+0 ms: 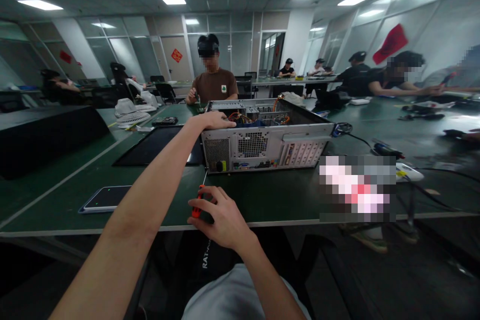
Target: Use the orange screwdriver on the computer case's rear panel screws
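A grey metal computer case (262,132) lies on its side on the table, its upper side open and its rear panel facing me. Coloured wires show inside. My left hand (216,120) grips the case's near left upper edge, its fingertips partly hidden. Below it, my right hand (225,215) pinches the orange handle of a screwdriver (197,202) between thumb and fingers. The thin shaft points up and away, its tip at the lower left corner of the rear panel. Whether the tip sits in a screw is too small to tell.
A phone (107,198) lies left of my forearm. A dark flat panel (150,147) and a small drive-like box (165,121) are behind it. White fans (131,115) stand farther left. Cables and a white power strip (410,172) lie right. A person (215,82) sits opposite.
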